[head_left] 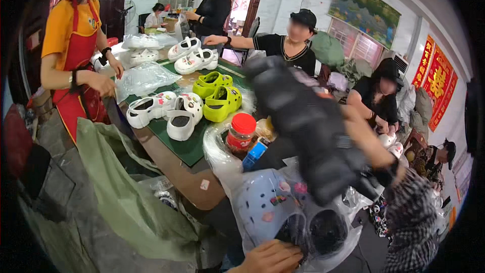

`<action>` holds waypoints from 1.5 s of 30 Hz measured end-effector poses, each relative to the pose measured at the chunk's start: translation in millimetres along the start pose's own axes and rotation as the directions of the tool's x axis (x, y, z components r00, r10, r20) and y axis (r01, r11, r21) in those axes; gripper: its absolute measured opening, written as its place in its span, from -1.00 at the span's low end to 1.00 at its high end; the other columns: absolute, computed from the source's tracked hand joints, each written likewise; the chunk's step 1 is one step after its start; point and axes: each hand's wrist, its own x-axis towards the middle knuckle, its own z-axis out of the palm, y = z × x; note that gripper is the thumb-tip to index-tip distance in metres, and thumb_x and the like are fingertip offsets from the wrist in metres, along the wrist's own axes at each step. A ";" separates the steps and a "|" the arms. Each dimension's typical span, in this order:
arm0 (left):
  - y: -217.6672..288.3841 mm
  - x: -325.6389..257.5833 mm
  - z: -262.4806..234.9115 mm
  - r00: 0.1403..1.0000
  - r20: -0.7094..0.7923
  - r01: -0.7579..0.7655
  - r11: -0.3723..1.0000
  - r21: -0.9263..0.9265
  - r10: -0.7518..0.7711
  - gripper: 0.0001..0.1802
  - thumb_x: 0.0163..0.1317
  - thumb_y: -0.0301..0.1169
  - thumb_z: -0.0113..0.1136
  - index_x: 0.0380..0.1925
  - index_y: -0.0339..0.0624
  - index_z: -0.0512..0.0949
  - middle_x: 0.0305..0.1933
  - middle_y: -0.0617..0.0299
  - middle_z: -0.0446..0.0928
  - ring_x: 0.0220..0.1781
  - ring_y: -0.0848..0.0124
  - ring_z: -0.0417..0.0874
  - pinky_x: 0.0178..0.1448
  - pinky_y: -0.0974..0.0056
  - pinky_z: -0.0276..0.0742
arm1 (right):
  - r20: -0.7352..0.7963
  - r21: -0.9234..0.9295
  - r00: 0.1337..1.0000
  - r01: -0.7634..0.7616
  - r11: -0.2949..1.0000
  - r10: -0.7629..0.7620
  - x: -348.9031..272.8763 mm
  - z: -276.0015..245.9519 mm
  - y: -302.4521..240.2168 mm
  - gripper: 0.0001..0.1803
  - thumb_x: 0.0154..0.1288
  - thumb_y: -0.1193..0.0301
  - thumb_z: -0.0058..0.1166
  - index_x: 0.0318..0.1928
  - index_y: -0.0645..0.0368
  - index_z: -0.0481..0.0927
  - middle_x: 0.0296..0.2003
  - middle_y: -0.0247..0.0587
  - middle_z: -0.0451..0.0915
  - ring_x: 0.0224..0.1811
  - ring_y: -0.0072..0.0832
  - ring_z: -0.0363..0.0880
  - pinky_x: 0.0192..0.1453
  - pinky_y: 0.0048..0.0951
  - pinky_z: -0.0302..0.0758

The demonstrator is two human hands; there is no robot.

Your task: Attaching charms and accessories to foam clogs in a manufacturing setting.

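At the lower middle, my left hand is closed on the heel end of a light blue clog. The clog has colourful charms and a dark inside, and clear plastic wraps it. A second dark shoe opening shows beside it in the plastic. My right hand, blurred by motion, is at the right side of a bulky black thing and appears to hold it. That thing is smeared, so its kind does not show, and it hides the fingers. A checked sleeve covers my right forearm.
Left of the black thing stand a red-lidded jar and a blue box. White clogs and lime clogs sit on the green mat. A person in a red apron works at left; others sit or stand around.
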 end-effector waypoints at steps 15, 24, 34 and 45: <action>-4.6 -0.9 1.3 1.000 -0.003 0.022 0.998 -0.064 -0.022 -0.82 0.15 -0.45 0.20 -0.25 -0.26 0.60 -0.18 0.12 0.59 -0.17 0.22 0.63 -0.13 0.18 0.51 | 0.164 -0.328 0.880 0.475 0.816 -0.446 144.8 86.0 -15.5 -0.69 0.27 0.37 0.14 -0.05 0.30 0.60 -0.31 -0.08 0.68 -0.35 -0.45 0.65 -0.20 -0.43 0.56; -1.4 2.5 8.6 0.997 0.000 0.078 0.996 -0.048 -0.078 -0.86 0.15 -0.44 0.16 -0.32 -0.24 0.62 -0.24 0.14 0.61 -0.23 0.21 0.64 -0.16 0.20 0.50 | 0.164 -0.491 0.983 0.155 0.857 -0.084 -122.2 -48.6 -85.5 -0.77 0.22 0.49 0.17 -0.12 0.30 0.60 -0.36 -0.07 0.61 -0.36 -0.20 0.61 -0.28 -0.31 0.51; 12.2 14.8 11.7 0.988 0.097 0.114 0.993 0.030 -0.116 -0.55 0.27 0.07 0.04 -0.30 -0.09 0.59 -0.22 0.19 0.54 -0.21 0.22 0.49 -0.02 0.09 0.32 | 0.131 -0.432 0.956 -0.183 0.883 0.262 -327.9 -31.8 -67.9 -0.73 0.21 0.37 0.21 -0.09 0.19 0.63 -0.28 -0.19 0.63 -0.33 -0.29 0.64 -0.30 -0.35 0.59; 32.0 -30.4 -11.7 0.965 0.253 0.076 0.997 -0.010 -0.071 -0.20 -0.05 0.18 0.35 0.10 0.04 0.31 0.31 -0.02 0.21 0.36 -0.12 0.22 0.42 -0.41 -0.17 | -0.133 -0.698 0.991 -0.081 0.712 -0.018 -334.3 27.8 -23.8 -0.44 0.08 0.50 0.08 0.17 0.09 0.41 0.02 -0.18 0.45 -0.29 -0.37 0.57 -0.28 -0.40 0.57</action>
